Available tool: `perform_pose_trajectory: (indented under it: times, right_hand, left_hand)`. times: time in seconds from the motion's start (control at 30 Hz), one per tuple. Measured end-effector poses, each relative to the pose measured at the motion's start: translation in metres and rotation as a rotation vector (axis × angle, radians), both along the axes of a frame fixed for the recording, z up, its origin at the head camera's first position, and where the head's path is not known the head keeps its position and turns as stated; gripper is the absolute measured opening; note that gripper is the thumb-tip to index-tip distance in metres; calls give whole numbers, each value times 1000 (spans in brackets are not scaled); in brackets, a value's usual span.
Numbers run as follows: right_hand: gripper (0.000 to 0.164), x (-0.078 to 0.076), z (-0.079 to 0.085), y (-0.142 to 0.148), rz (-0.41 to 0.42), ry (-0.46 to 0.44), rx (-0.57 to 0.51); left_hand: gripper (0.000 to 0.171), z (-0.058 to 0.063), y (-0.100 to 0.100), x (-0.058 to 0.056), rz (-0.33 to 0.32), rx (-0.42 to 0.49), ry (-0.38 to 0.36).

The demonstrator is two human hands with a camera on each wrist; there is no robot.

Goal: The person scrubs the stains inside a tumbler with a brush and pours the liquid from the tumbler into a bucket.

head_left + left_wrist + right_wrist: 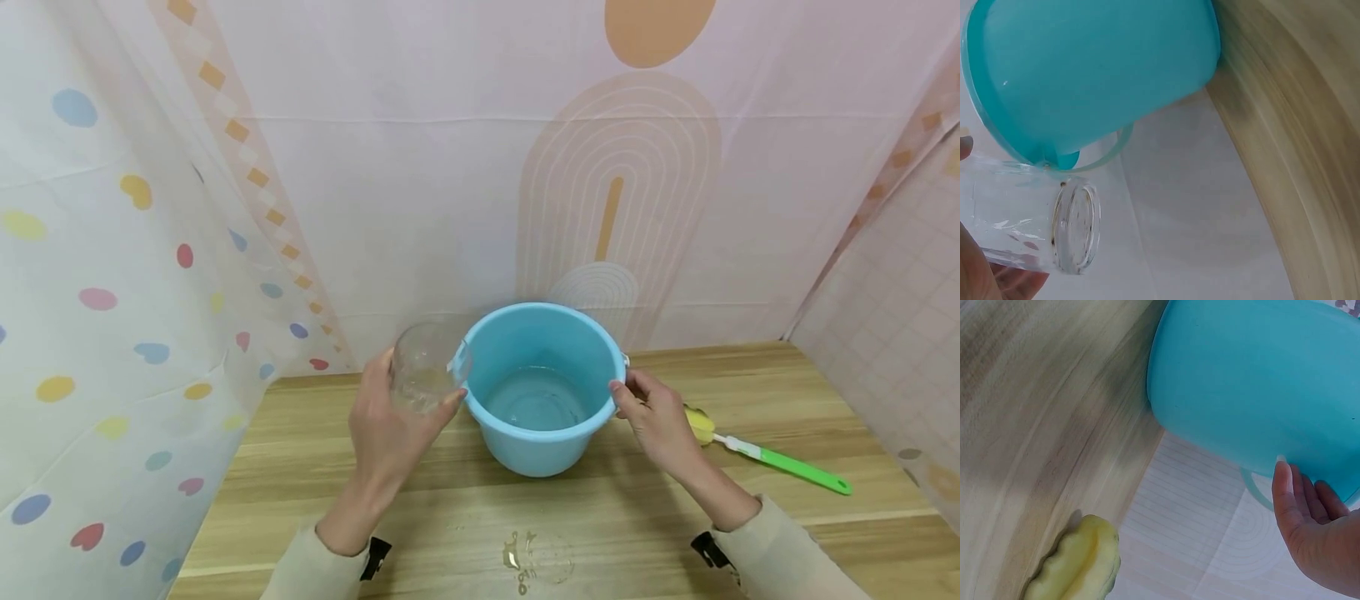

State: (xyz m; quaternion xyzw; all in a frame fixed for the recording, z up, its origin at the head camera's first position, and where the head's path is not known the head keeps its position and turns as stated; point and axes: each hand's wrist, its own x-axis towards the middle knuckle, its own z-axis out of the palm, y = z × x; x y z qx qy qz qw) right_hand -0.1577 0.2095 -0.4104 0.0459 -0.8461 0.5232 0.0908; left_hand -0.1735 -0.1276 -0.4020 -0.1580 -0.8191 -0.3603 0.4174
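My left hand (390, 421) holds a clear glass cup (429, 371), thumb on one side and fingers on the other, beside the left rim of a light blue bucket (536, 454). In the left wrist view the glass (1029, 215) shows its thick base, with small dark specks around it. A little water lies in the bottom of the bucket. My right hand (660, 421) grips the bucket's right rim, thumb on top and fingers against the outer wall. The right wrist view shows those fingers touching the blue wall (1241, 381) near the handle (1255, 489).
Right of the bucket lies a brush with a yellow sponge head (700, 425) and green handle (806, 472). Spilled water (513, 554) wets the wooden table (300, 483) in front. Patterned curtains (420, 192) hang behind and at both sides.
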Motion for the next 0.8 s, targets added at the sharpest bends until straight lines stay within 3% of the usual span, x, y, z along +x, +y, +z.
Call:
perform_pose_trajectory:
  times: [0.47, 0.8]
  right_hand:
    - [36, 0, -1, 0, 7, 5, 4]
    - [36, 0, -1, 1, 14, 4, 5]
  left_hand:
    - [80, -11, -3, 20, 0, 19, -5]
    - [85, -22, -4, 37, -12, 12, -82]
